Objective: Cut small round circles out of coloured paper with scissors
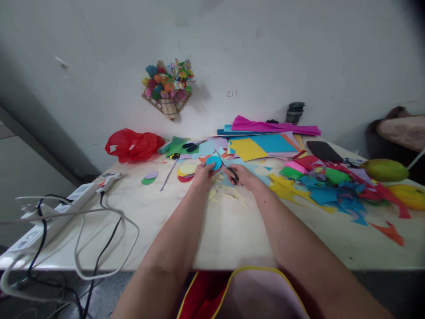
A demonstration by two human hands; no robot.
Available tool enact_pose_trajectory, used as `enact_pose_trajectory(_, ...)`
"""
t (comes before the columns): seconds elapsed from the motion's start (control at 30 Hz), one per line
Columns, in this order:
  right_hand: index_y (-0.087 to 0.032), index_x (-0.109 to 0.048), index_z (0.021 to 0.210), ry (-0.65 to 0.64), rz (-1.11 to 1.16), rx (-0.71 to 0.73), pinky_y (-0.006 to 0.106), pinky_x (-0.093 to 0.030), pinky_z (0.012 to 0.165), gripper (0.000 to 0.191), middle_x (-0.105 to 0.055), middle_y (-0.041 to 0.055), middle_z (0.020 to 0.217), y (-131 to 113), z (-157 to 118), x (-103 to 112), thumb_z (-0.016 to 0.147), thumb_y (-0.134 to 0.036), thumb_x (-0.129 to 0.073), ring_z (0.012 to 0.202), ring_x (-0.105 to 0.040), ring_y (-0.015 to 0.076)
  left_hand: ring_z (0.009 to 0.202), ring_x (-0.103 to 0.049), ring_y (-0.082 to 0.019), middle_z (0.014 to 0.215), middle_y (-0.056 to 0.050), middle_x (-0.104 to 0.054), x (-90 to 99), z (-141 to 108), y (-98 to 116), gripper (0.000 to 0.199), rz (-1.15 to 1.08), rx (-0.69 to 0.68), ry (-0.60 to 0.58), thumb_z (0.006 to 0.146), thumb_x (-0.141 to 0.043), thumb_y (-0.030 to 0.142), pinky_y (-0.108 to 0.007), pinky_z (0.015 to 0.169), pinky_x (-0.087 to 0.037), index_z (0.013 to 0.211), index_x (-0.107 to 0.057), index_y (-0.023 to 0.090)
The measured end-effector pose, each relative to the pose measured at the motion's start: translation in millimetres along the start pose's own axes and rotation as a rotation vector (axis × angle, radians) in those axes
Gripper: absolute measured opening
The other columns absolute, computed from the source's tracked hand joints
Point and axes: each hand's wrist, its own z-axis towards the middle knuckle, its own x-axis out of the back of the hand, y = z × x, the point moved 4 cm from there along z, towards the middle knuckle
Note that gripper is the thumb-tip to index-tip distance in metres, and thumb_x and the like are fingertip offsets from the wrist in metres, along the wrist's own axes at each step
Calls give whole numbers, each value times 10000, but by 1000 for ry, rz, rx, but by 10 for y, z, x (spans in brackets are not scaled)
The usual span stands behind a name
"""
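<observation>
My left hand (203, 174) pinches a round blue paper disc (214, 163) over the middle of the table. Black-handled scissors (234, 174) are in my right hand (244, 176), their blades pointing up and left beside the disc's right edge. Whether the blades touch the paper is too small to tell. Pale yellow scraps (229, 193) lie below the hands. Left of my left hand is a pile of cream, yellow and red discs (187, 170). A lilac and a green disc (149, 180) overlap farther left.
Coloured sheets (262, 148), other scissors (191, 147) and a red plastic bag (133, 146) lie behind. Bright scraps (335, 188), a black phone (323, 151) and a green fruit (384, 170) are right. A power strip (53, 221) with loose cables runs along the left.
</observation>
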Motion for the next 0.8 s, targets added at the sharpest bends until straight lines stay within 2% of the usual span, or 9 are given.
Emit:
enact_pose_trajectory(0.23,-182,-562,703,2,-1,18,184,-330,399,263,-521,-55,478,41,57,9,724,-272,-808,387,-424,67,778,-753,-212,775,-63,-746,-9,-14,17,176,-28,5,6,665,-788,87,-316,760,-632,808,-692,127)
enact_pose_trajectory(0.47,-186,-570,707,11,-3,-2,191,-325,416,244,-514,-53,475,40,55,12,705,-281,-794,392,-416,72,839,-757,-227,792,-66,-746,23,10,5,179,-38,19,5,686,-774,79,-321,780,-633,837,-694,130)
enact_pose_trajectory(0.67,-187,-563,691,16,-5,-4,200,-337,430,219,-511,-46,472,9,23,11,713,-272,-764,396,-417,78,805,-754,-222,784,-75,-746,22,6,0,171,-57,20,21,688,-759,65,-317,762,-634,838,-696,118)
enact_pose_trajectory(0.8,-185,-576,689,16,-14,7,205,-332,430,216,-510,-43,473,23,43,10,712,-283,-767,399,-409,80,869,-758,-250,791,-75,-744,35,17,-6,190,-73,24,35,676,-759,66,-338,784,-637,845,-694,125)
